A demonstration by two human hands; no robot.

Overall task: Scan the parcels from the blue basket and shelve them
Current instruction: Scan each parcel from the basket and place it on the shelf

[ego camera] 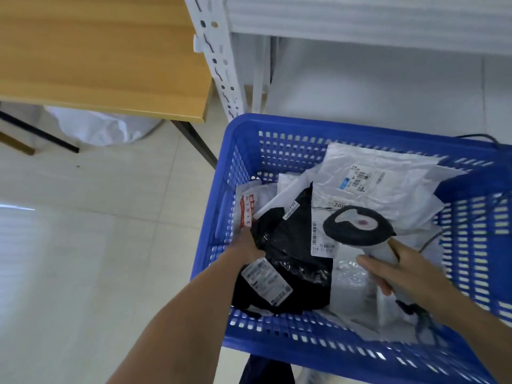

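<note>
- Reaching into the blue basket [243, 126], which fills the lower right of the frame, the left hand [248, 242] sits at the left edge of a black parcel [293, 253]; its fingers are tucked under or behind the plastic, so I cannot tell whether they have closed on it.
- The right hand [401, 270], at right of centre, is wrapped firmly around the grip of a handheld scanner [357, 224], whose dark head hangs just over the pile, close to a white label [322, 239] with a barcode on the black parcel.
- To do this step well, as I judge it: lift or flatten the black parcel so the label lies smooth and faces the scanner, hold the scanner head a little off the label, not pressed on it, and line its window up with the barcode strip; crinkled plastic could spoil the read.
- The black parcel lies between the two hands, touching the left one and just beneath the scanner; a white parcel [371, 178] rests above it in the frame, towards the basket's far wall, well clear of the left hand.
- The white shelf [360, 29] for shelving stands along the top right of the frame, beyond the basket; a wooden table [97, 51] fills the upper left.
</note>
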